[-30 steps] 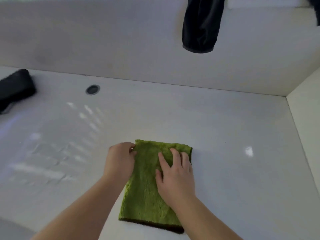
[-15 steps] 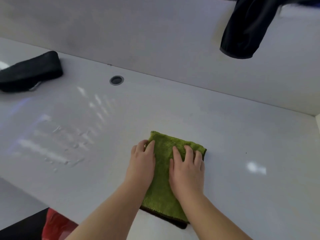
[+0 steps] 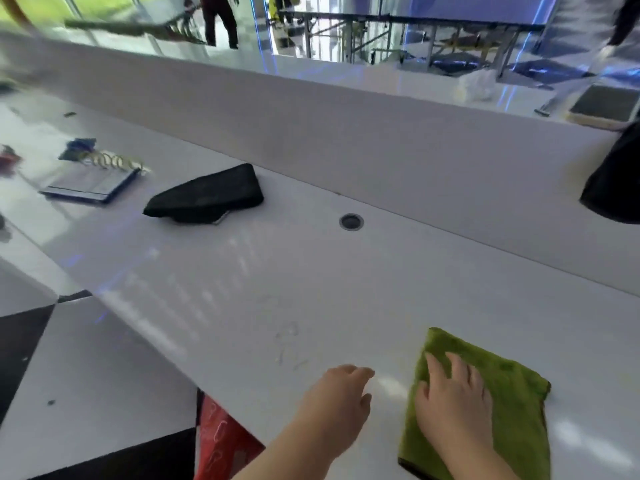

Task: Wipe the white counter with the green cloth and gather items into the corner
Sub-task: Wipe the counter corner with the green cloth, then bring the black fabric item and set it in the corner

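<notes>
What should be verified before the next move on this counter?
1. Right hand flat on cloth: ok.
2. Cloth lies flat on counter: ok.
3. Left hand off cloth, holding nothing: ok.
4. Bare counter between cloth and pouch: ok.
5. Items gathered in corner: not ok; pouch and notebook lie apart, off to the left.
6. Counter clean: cannot tell; glare and faint marks.

Left hand (image 3: 337, 400) and right hand (image 3: 450, 405) are reaching in palms down, lower centre-right.
The left one's fingers are curving loosely; the right one is lying flat, its fingers straight and slightly spread.
</notes>
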A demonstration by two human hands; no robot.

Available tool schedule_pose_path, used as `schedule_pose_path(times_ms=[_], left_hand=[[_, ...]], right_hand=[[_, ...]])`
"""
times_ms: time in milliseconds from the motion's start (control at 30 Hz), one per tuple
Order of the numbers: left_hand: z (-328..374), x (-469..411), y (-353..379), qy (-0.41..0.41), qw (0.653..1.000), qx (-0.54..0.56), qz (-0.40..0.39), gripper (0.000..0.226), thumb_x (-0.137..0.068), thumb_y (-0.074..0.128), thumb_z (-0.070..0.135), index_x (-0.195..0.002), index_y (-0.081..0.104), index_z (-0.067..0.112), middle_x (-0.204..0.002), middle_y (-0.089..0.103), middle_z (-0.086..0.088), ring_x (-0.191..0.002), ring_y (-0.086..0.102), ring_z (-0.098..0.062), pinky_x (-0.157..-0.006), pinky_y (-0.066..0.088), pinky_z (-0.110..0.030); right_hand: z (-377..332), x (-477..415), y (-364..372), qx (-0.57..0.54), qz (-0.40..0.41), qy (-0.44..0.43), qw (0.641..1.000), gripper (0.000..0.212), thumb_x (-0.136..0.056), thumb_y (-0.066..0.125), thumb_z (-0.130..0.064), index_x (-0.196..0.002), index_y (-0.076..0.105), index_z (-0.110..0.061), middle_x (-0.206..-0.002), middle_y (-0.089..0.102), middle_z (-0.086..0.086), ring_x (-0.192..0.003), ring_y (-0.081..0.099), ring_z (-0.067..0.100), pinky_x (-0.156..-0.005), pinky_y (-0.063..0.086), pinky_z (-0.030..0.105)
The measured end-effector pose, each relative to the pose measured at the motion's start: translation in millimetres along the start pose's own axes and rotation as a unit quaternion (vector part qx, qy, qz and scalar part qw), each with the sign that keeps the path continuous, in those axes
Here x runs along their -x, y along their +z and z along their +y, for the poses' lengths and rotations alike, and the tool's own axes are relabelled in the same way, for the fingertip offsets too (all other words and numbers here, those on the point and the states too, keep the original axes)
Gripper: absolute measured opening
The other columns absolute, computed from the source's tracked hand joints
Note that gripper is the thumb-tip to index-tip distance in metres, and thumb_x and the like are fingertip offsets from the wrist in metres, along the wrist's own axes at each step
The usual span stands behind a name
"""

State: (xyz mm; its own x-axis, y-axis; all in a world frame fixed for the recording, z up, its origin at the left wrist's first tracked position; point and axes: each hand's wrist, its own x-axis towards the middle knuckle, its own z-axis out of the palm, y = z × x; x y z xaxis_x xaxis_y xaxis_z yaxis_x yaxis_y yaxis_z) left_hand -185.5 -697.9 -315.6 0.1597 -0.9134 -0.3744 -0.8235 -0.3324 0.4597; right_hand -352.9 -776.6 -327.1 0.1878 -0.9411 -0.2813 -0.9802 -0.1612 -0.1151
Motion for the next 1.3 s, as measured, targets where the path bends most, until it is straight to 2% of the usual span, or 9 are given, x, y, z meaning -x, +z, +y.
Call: schedule_pose_path(times_ms=[167,433,633,733,800,867,1000,1167,1300], left_hand=[[-120,38,-66,-0.023,0.999,0.026,0.014,0.039,-0.101,0.048,0.035,-0.14,0.049,0.039,-0.144,0.049,0.011,-0.13,0.048,-0.014,-0.104,0.04,-0.03],[-235,70,-168,-0.082,0.988,0.105,0.073,0.034,-0.094,0.051,0.03,-0.124,0.063,0.039,-0.118,0.065,0.02,-0.108,0.059,-0.006,-0.094,0.046,-0.021],[-271,52,-233,-0.15,0.955,0.208,0.151,0.032,-0.092,0.053,0.027,-0.121,0.066,0.033,-0.099,0.067,0.017,-0.091,0.061,0.001,-0.066,0.036,0.001],[-284,34,-257,-0.191,0.912,0.315,0.18,0.036,-0.091,0.057,0.026,-0.126,0.062,0.027,-0.102,0.069,0.013,-0.083,0.063,0.0,-0.062,0.043,-0.005],[-293,19,-272,-0.217,0.876,0.38,0.203,0.038,-0.091,0.061,0.027,-0.129,0.059,0.024,-0.109,0.068,0.008,-0.09,0.067,-0.009,-0.071,0.052,-0.02],[-306,1,-285,-0.233,0.848,0.422,0.221,0.039,-0.092,0.063,0.029,-0.13,0.057,0.024,-0.116,0.065,0.006,-0.095,0.067,-0.013,-0.073,0.053,-0.026],[-339,-45,-311,-0.241,0.812,0.473,0.241,0.045,-0.09,0.067,0.035,-0.132,0.053,0.027,-0.124,0.063,0.005,-0.103,0.066,-0.018,-0.095,0.055,-0.044],[-392,-121,-343,-0.261,0.786,0.506,0.239,0.06,-0.088,0.072,0.04,-0.139,0.048,0.023,-0.127,0.06,0.004,-0.108,0.064,-0.021,-0.097,0.054,-0.047],[-420,-173,-353,-0.296,0.743,0.564,0.205,0.072,-0.084,0.076,0.043,-0.144,0.044,0.019,-0.11,0.061,0.006,-0.091,0.068,-0.019,-0.09,0.058,-0.047]], right_hand=[[-115,22,-9,0.011,0.008,-0.015,1.0,0.052,-0.094,0.036,-0.042,-0.145,0.025,-0.04,-0.154,0.023,-0.005,-0.14,0.024,0.02,-0.111,0.028,0.033],[-261,35,-22,-0.068,-0.015,-0.025,0.997,0.052,-0.094,0.039,-0.04,-0.146,0.028,-0.039,-0.15,0.031,-0.01,-0.131,0.037,0.016,-0.102,0.038,0.028],[-324,-3,-56,-0.113,-0.029,-0.081,0.99,0.053,-0.096,0.041,-0.038,-0.147,0.03,-0.035,-0.15,0.034,-0.003,-0.132,0.04,0.02,-0.107,0.036,0.031],[-348,-35,-75,-0.141,-0.028,-0.116,0.983,0.051,-0.096,0.042,-0.036,-0.146,0.034,-0.031,-0.148,0.038,0.001,-0.131,0.042,0.023,-0.106,0.037,0.035],[-367,-57,-85,-0.161,-0.015,-0.137,0.977,0.05,-0.096,0.042,-0.033,-0.145,0.037,-0.028,-0.146,0.04,0.003,-0.13,0.043,0.024,-0.105,0.038,0.037],[-389,-82,-92,-0.174,-0.012,-0.142,0.974,0.048,-0.097,0.041,-0.032,-0.145,0.038,-0.026,-0.144,0.042,0.004,-0.128,0.044,0.024,-0.103,0.04,0.038],[-438,-136,-100,-0.201,-0.003,-0.135,0.97,0.048,-0.099,0.038,-0.033,-0.146,0.037,-0.023,-0.144,0.043,0.006,-0.126,0.046,0.025,-0.099,0.043,0.039],[-500,-204,-91,-0.225,0.009,-0.101,0.969,0.047,-0.098,0.04,-0.033,-0.143,0.04,-0.025,-0.137,0.048,0.006,-0.121,0.049,0.025,-0.095,0.044,0.038],[-542,-254,-71,-0.226,0.002,-0.069,0.972,0.048,-0.098,0.043,-0.038,-0.144,0.04,-0.024,-0.136,0.049,0.007,-0.116,0.052,0.026,-0.093,0.048,0.039]])
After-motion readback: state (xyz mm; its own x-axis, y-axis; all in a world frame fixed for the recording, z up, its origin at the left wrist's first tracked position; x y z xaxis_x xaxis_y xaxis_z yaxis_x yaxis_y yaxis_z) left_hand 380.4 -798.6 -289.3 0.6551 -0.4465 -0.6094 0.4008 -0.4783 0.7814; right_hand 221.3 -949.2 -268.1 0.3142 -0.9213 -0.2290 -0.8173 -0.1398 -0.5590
